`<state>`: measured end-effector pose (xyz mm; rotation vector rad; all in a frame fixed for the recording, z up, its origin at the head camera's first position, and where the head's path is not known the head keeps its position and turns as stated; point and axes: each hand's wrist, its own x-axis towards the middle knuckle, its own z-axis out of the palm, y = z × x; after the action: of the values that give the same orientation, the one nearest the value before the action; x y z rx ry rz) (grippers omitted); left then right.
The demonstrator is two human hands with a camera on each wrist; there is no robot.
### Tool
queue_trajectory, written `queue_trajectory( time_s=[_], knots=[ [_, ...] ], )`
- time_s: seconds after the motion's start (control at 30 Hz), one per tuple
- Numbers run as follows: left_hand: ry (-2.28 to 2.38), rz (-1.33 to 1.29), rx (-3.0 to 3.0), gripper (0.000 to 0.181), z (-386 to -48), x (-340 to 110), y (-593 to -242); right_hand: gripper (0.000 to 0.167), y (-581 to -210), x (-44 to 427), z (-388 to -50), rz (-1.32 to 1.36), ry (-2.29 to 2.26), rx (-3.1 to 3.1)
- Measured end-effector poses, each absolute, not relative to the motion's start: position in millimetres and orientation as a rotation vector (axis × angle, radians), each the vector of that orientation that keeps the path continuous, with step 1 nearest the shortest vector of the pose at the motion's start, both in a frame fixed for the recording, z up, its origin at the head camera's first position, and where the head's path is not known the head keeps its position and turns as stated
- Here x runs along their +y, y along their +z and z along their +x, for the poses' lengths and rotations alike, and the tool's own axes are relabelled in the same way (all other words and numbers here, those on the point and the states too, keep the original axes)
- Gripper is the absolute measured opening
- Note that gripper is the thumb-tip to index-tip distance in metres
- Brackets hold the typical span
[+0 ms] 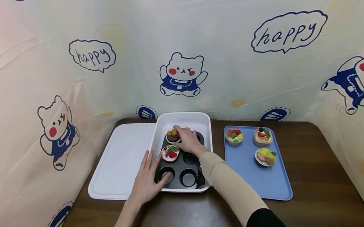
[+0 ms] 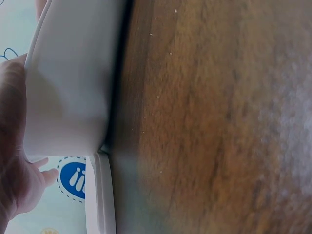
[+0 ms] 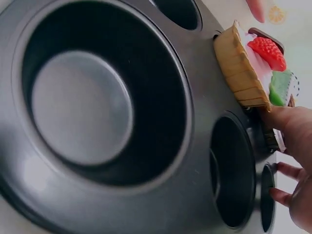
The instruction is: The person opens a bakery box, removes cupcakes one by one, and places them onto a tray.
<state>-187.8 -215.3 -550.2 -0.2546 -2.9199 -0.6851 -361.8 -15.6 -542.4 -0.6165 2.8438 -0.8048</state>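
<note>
A dark muffin tin (image 1: pixel 179 161) lies inside a deep white tray (image 1: pixel 198 114). My right hand (image 1: pixel 189 140) reaches into its far end, thumb and forefinger pinching a toy cupcake (image 1: pixel 172 137) with a brown body and yellow and red fruit on top. Just nearer sits a toy cupcake (image 1: pixel 170 153) with pink cream, a strawberry and a green leaf; the right wrist view shows its tan pleated case (image 3: pixel 239 68). My left hand (image 1: pixel 147 180) rests with spread fingers at the white tray's left rim, its thumb reaching over the tin. The left wrist view shows that tray's side wall (image 2: pixel 68 92).
On the right, a blue tray (image 1: pixel 248 179) carries three fruit-topped toy cupcakes (image 1: pixel 263 136). A flat white tray (image 1: pixel 118 161) lies to the left on the brown wooden table (image 1: pixel 190 216). A printed curtain (image 1: pixel 227 35) hangs behind and at both sides.
</note>
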Motion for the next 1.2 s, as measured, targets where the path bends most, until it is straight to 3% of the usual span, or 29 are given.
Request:
queue_trajectory(
  time_s=[0.23,0.57,0.9,1.1,1.2],
  knots=[
    [-0.685,-0.259,-2.903,0.085,-187.3,-215.7,-549.7,0.073,-549.9,-15.9,-357.6,-0.649,-0.982,2.899],
    [-0.702,-0.252,-2.927,0.087,-188.1,-215.1,-549.5,0.071,-597.1,-9.8,-397.4,-0.604,-1.367,2.811],
    [-0.699,-0.240,-2.935,0.088,-188.8,-215.4,-547.2,0.066,-525.3,26.6,-350.0,-0.592,-1.670,2.600],
    [-0.712,-0.229,-2.947,0.088,-187.8,-215.3,-548.2,0.064,-515.9,40.4,-341.3,-0.550,-1.755,2.512],
    [-0.717,-0.225,-2.945,0.088,-186.9,-214.9,-548.8,0.071,-512.7,46.4,-336.4,-0.514,-1.797,2.469]
  ],
)
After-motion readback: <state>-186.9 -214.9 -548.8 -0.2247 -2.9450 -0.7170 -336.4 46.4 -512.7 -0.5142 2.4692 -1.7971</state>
